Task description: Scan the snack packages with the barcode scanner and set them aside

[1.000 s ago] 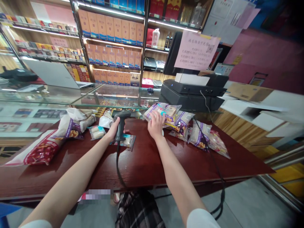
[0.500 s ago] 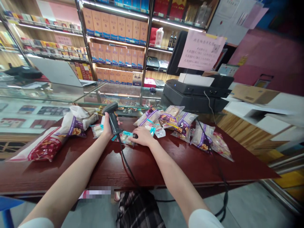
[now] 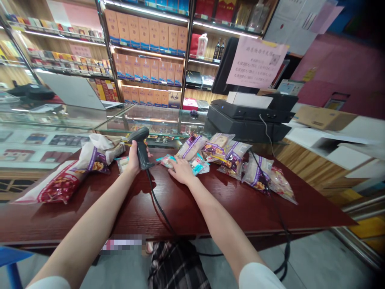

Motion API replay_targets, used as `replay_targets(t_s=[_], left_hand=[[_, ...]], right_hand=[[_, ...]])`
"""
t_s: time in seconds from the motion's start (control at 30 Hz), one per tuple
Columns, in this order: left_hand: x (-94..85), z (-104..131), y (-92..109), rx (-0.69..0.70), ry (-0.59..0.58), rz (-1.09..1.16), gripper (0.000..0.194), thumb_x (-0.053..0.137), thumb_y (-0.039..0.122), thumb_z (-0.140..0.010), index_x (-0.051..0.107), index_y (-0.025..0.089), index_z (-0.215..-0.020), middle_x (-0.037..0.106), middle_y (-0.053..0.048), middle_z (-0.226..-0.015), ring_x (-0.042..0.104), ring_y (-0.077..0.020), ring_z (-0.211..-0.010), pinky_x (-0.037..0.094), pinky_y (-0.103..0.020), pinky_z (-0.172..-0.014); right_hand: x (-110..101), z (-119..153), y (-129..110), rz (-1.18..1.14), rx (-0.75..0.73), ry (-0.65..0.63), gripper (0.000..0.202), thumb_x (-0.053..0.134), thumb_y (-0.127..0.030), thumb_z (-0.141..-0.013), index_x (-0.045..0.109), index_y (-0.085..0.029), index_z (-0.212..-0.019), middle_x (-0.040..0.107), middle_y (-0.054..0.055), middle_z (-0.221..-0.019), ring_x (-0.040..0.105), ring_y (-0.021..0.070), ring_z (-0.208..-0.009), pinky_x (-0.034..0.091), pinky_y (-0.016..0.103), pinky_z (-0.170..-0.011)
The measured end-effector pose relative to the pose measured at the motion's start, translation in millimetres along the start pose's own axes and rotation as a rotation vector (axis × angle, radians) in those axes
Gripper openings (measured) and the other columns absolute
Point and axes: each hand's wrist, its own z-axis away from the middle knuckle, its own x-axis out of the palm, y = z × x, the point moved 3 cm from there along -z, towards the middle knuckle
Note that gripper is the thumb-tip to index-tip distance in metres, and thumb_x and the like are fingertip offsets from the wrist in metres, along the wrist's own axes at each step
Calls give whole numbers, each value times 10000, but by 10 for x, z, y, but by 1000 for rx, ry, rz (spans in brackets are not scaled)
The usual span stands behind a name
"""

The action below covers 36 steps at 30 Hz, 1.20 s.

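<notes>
While clasping black scanner (image 3: 142, 151) in left hand (image 3: 134, 159), rests right hand (image 3: 182, 171) on blue-edged packets (image 3: 197, 165); cannot tell if pinching any.

This is a shop: lit wooden shelves (image 3: 147, 11) at eleven o'clock carry rows of orange-and-blue upright boxes (image 3: 148, 36), a clear glass display case (image 3: 39, 140) stands at nine, a black flat monitor (image 3: 223, 64) bearing a pink paper notice (image 3: 255, 62) at one, and a black plastic handheld scanner (image 3: 142, 150) is at nine.

Pale, plain short sleeves (image 3: 259, 276), hems near elbows; dark plaid garment (image 3: 177, 267) crossed by lighter grey lines.
</notes>
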Motion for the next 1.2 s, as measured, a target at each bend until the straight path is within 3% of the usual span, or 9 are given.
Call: replay_targets(t_s=[0.13,0.3,0.4,0.5,0.77,1.0,1.2], left_hand=[[14,9,24,2,-13,18,568,455,713,-837,562,155,-857,554,17,-623,530,-92,-466,536,-258,-595],[86,60,39,-51,-22,-4,557,468,681,-851,581,138,-896,559,9,-621,529,-99,-453,536,-267,-564],[114,84,-7,-146,-62,-19,537,473,658,-863,596,137,-890,555,4,-613,529,-105,-442,531,-270,-534],[115,96,-76,-221,-136,-30,522,503,644,-856,610,135,-906,570,-4,-627,538,-109,-449,532,-268,-527],[158,200,-228,-409,-283,-124,540,533,643,-842,632,125,-957,609,-29,-656,564,-122,-452,478,-237,-453],[254,235,-300,-416,-415,-112,575,514,669,-836,634,130,-994,597,-27,-660,561,-127,-452,480,-256,-482],[307,256,-302,-389,-459,-33,560,527,672,-830,621,133,-951,586,-20,-650,540,-125,-441,496,-279,-504]], right_hand=[[-129,-90,194,-279,184,165,236,598,-232,-819,675,-275,-1039,690,26,-1092,597,236,-1080,341,445,-1098],[-318,-163,453,-937,415,463,167,568,-249,-781,616,-243,-940,691,-49,-873,645,156,-877,510,308,-909],[-371,-167,501,-1301,416,452,165,568,-243,-770,580,-230,-935,712,-44,-828,677,161,-766,564,322,-790],[-413,-150,504,-1488,429,434,188,575,-223,-776,580,-210,-964,747,-4,-877,711,190,-788,582,379,-793],[-434,-139,489,-1636,478,484,209,533,-181,-832,618,-177,-1023,767,26,-911,717,179,-903,557,408,-921],[-422,-156,500,-1567,476,468,229,525,-165,-840,631,-195,-1040,767,0,-907,717,154,-846,569,336,-866],[-407,-170,490,-1536,449,468,274,505,-151,-859,632,-202,-1096,765,-15,-875,706,132,-778,568,258,-759]])
